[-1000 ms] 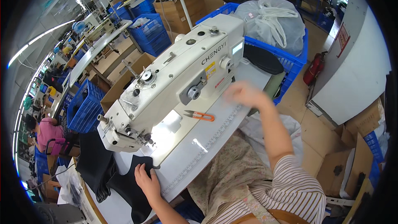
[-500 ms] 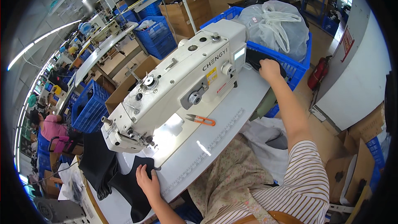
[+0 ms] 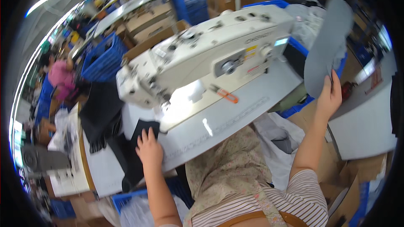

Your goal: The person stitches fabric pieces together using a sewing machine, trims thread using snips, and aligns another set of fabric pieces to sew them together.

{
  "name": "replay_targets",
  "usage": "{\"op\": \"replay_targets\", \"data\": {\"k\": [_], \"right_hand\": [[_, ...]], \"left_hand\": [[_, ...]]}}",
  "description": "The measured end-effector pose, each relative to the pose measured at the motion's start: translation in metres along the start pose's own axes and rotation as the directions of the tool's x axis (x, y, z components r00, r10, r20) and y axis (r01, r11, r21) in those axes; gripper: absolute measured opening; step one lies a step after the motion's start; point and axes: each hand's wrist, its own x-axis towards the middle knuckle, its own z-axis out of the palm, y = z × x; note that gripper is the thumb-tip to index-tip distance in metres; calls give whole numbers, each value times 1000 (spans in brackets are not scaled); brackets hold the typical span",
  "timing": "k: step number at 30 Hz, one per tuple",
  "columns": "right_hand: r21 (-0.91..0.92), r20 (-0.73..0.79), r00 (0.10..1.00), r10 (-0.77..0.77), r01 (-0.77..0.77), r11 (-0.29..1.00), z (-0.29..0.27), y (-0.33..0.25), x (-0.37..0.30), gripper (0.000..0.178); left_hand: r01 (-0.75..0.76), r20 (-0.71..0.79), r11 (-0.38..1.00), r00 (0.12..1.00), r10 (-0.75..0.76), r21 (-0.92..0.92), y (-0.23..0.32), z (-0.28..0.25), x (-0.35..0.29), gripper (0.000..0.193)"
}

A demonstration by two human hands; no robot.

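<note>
My right hand (image 3: 330, 96) is raised at the right and grips a flat dark grey fabric piece (image 3: 326, 46), holding it up in the air beside the blue crate (image 3: 301, 46). My left hand (image 3: 148, 148) lies flat on a black fabric piece (image 3: 136, 155) on the white sewing table (image 3: 223, 122), just left of the needle end of the white sewing machine (image 3: 202, 56). An orange-handled thread snip (image 3: 225, 94) lies on the table in front of the machine.
More black fabric (image 3: 101, 113) hangs off the table's left end. Blue baskets (image 3: 101, 54) and cardboard boxes (image 3: 147, 21) stand behind the machine. A person in pink (image 3: 61, 77) sits far left. A white bag (image 3: 277, 151) lies by my lap.
My right hand reached to the blue crate, took the dark grey piece and lifted it up. The view has swung and blurred. My left hand stayed on the black fabric.
</note>
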Motion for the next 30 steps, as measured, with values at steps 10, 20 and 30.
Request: {"op": "replay_targets", "data": {"k": [10, 20, 30], "right_hand": [[513, 628, 391, -673, 443, 735, 73, -85, -174, 35], [325, 816, 283, -503, 494, 806, 117, -90, -181, 51], [27, 899, 349, -263, 556, 831, 140, -38, -162, 57]], "left_hand": [[65, 191, 995, 979, -78, 75, 21, -28, -2, 53], [-49, 489, 996, 872, 7, 74, 34, -45, 45, 41], [-664, 423, 733, 711, 561, 144, -56, -63, 55, 59]]}}
